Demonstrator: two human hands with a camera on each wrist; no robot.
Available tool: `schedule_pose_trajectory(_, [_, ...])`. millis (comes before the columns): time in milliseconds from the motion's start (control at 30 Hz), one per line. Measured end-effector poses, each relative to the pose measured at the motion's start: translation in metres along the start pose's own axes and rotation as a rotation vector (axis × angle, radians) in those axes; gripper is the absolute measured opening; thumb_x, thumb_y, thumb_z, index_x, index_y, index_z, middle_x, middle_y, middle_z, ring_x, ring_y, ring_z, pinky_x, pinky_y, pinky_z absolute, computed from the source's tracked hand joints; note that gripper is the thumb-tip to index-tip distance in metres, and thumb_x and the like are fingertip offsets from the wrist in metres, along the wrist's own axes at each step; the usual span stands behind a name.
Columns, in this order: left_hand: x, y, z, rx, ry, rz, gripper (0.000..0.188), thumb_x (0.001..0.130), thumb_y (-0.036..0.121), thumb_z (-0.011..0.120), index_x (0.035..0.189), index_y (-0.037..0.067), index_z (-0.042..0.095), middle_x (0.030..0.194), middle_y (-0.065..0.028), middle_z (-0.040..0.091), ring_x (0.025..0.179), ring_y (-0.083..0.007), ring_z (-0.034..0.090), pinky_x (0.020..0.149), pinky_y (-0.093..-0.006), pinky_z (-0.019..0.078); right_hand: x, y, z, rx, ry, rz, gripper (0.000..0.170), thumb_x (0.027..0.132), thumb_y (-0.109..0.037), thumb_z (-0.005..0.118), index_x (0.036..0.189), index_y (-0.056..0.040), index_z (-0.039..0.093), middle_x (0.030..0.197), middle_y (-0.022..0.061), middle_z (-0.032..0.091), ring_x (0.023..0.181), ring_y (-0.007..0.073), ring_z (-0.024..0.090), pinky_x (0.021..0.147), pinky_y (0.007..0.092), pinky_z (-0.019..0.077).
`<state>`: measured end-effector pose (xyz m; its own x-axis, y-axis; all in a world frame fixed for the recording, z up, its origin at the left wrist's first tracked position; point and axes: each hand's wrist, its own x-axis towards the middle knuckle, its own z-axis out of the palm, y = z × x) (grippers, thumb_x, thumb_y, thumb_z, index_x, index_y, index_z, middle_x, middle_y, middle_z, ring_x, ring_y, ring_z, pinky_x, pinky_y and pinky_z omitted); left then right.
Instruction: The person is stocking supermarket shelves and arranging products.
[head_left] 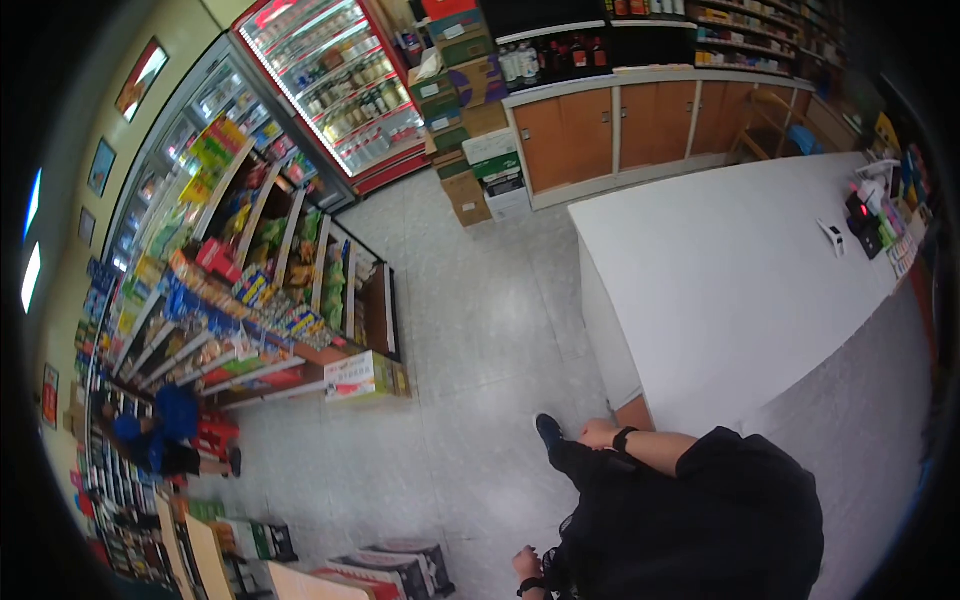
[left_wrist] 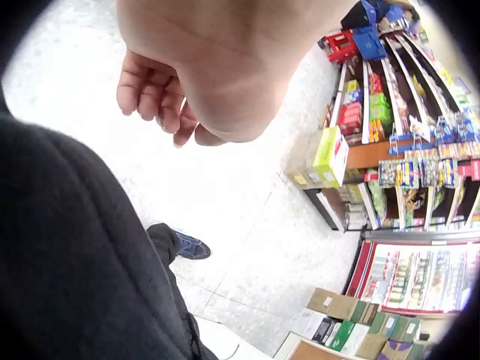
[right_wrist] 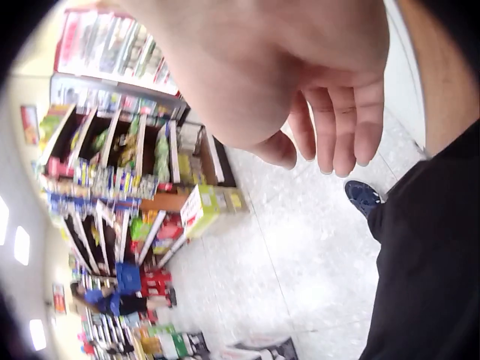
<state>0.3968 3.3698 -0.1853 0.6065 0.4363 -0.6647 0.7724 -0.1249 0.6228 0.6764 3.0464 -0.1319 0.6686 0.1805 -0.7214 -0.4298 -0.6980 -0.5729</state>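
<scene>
My right hand [head_left: 600, 433] hangs low beside the corner of the white counter [head_left: 690, 300], a dark band round its wrist. In the right wrist view its fingers [right_wrist: 343, 127] droop in a loose curl with nothing in them, over the dark trouser leg [right_wrist: 427, 225] and blue shoe [right_wrist: 364, 196]. Lower in the head view my left hand [head_left: 525, 563] hangs on the body's other side, also with a dark wristband. Its fingers [left_wrist: 150, 94] are loosely bent and empty in the left wrist view, above the pale floor [left_wrist: 232, 187].
Snack shelves [head_left: 290, 240] stand at left, a yellow-and-white carton [head_left: 365, 377] at their end. Glass-door fridges [head_left: 335, 85] and stacked boxes [head_left: 465, 130] are at the back. A person in blue [head_left: 160, 440] is by a red stool [head_left: 215, 435]. Cartons [head_left: 390, 570] lie at the bottom.
</scene>
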Motion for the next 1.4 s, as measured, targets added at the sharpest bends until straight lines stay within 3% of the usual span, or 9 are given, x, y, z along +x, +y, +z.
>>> schedule_pose_trajectory(33, [0.021, 0.023, -0.004, 0.015, -0.012, -0.094, 0.024, 0.081, 0.02, 0.058, 0.084, -0.002, 0.065, 0.063, -0.0129, 0.061, 0.052, -0.0233, 0.058, 0.049, -0.0378, 0.0459, 0.03, 0.017, 0.0, 0.099, 0.062, 0.014, 0.028, 0.078, -0.028, 0.062, 0.078, -0.0025, 0.072, 0.07, 0.0115, 0.069, 0.054, 0.0205, 0.065, 0.052, 0.0342, 0.0522])
schedule_pose_trajectory(67, [0.082, -0.02, -0.012, 0.495, -0.041, 0.438, 0.021, 0.079, 0.025, 0.063, 0.085, 0.006, 0.066, 0.07, -0.0163, 0.065, 0.057, -0.0328, 0.062, 0.053, -0.044, 0.0485, 0.064, 0.033, 0.004, 0.207, 0.123, 0.021, 0.028, 0.079, -0.026, 0.059, 0.073, -0.0009, 0.071, 0.067, 0.012, 0.069, 0.055, 0.0216, 0.066, 0.054, 0.0346, 0.0533])
schedule_pose_trajectory(167, [0.154, 0.034, -0.035, 0.98, -0.252, 0.846, 0.021, 0.079, 0.029, 0.065, 0.089, 0.01, 0.065, 0.076, -0.0191, 0.067, 0.068, -0.0406, 0.064, 0.059, -0.0499, 0.0497, 0.086, 0.023, -0.011, 0.56, 0.233, 0.139, 0.029, 0.08, -0.027, 0.062, 0.075, 0.0007, 0.069, 0.068, 0.0109, 0.069, 0.055, 0.0202, 0.066, 0.049, 0.0326, 0.0534])
schedule_pose_trajectory(400, [0.246, 0.105, -0.073, 1.131, -0.225, 0.689, 0.021, 0.083, 0.025, 0.06, 0.094, 0.008, 0.063, 0.079, -0.0194, 0.068, 0.076, -0.042, 0.066, 0.063, -0.0511, 0.0504, 0.155, -0.01, -0.054, 0.521, 0.349, 0.188, 0.029, 0.08, -0.024, 0.056, 0.069, 0.0001, 0.068, 0.064, 0.0115, 0.068, 0.054, 0.0211, 0.067, 0.049, 0.0345, 0.0528])
schedule_pose_trajectory(900, [0.41, 0.329, -0.067, 0.738, -0.25, 0.978, 0.013, 0.085, 0.02, 0.055, 0.079, 0.009, 0.059, 0.069, -0.0168, 0.059, 0.067, -0.0386, 0.059, 0.06, -0.0498, 0.0446, 0.29, -0.153, -0.164, -0.001, 0.276, 0.253, 0.03, 0.076, -0.025, 0.053, 0.067, -0.0021, 0.071, 0.067, 0.0128, 0.07, 0.06, 0.0244, 0.069, 0.064, 0.0367, 0.0561])
schedule_pose_trajectory(1200, [0.536, 0.447, -0.04, 0.542, -0.427, 1.101, 0.02, 0.088, 0.018, 0.049, 0.072, 0.008, 0.055, 0.067, -0.0168, 0.055, 0.067, -0.039, 0.054, 0.061, -0.0484, 0.0405, 0.279, -0.143, -0.206, 0.454, 0.524, 0.544, 0.024, 0.08, -0.02, 0.059, 0.079, 0.0011, 0.07, 0.072, 0.0118, 0.071, 0.063, 0.0236, 0.07, 0.058, 0.034, 0.0575])
schedule_pose_trajectory(1267, [0.577, 0.481, -0.014, 0.614, -0.476, 1.288, 0.018, 0.082, 0.023, 0.056, 0.072, 0.008, 0.058, 0.073, -0.0174, 0.059, 0.073, -0.0409, 0.057, 0.065, -0.0494, 0.0436, 0.279, -0.102, -0.183, 0.11, 0.474, 0.486, 0.019, 0.077, -0.02, 0.057, 0.076, -0.0108, 0.074, 0.072, 0.0117, 0.071, 0.071, 0.0257, 0.071, 0.067, 0.0408, 0.057])
schedule_pose_trajectory(1333, [0.602, 0.517, 0.017, 0.863, -0.542, 0.853, 0.025, 0.089, 0.022, 0.048, 0.086, 0.002, 0.064, 0.089, -0.0236, 0.064, 0.086, -0.0435, 0.06, 0.074, -0.0506, 0.0475, 0.28, -0.068, -0.152, 0.172, 0.547, 0.564, 0.02, 0.078, -0.025, 0.058, 0.077, -0.0131, 0.074, 0.077, 0.011, 0.071, 0.076, 0.0264, 0.07, 0.068, 0.0448, 0.0562])
schedule_pose_trajectory(1400, [0.63, 0.558, 0.045, 0.984, -0.543, 0.64, 0.031, 0.093, 0.022, 0.044, 0.093, 0.0, 0.067, 0.097, -0.0267, 0.067, 0.093, -0.0448, 0.062, 0.079, -0.0512, 0.0494, 0.267, -0.067, -0.143, -0.457, 0.347, 0.422, 0.022, 0.08, -0.03, 0.059, 0.078, -0.0137, 0.074, 0.079, 0.0087, 0.071, 0.079, 0.0272, 0.071, 0.068, 0.0463, 0.0553])
